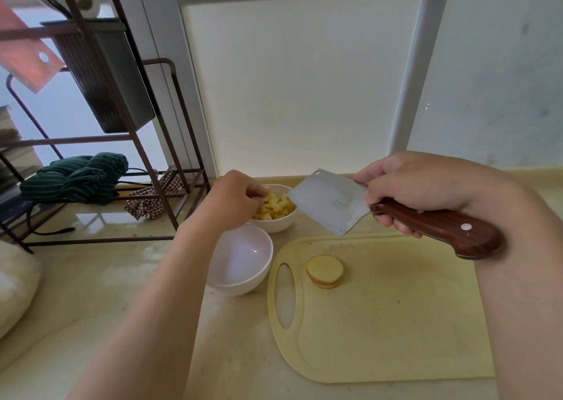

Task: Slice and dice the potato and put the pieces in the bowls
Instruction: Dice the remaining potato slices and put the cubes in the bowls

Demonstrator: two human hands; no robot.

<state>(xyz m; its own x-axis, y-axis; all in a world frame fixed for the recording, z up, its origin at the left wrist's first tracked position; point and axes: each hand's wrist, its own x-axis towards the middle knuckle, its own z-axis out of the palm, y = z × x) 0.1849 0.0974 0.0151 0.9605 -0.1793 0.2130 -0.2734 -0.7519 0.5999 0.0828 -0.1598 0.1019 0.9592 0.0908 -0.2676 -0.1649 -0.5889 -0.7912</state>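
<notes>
My right hand [414,186] grips the wooden handle of a cleaver [332,201], held in the air above the far edge of the yellow cutting board [396,323], blade pointing left. My left hand [234,198] hovers over the far white bowl [280,224], its curled fingertips pinching yellow potato dice [275,207] at the pile inside. A second white bowl [240,259], nearer to me, holds nothing. A small stack of round potato slices [324,271] lies on the board near its handle hole.
A dark metal rack [158,168] stands on the counter at the left, with a green striped cloth [76,177] and a checked cloth [149,201] on its base. A white wall panel closes the back. A pale bag [15,284] lies at the left edge.
</notes>
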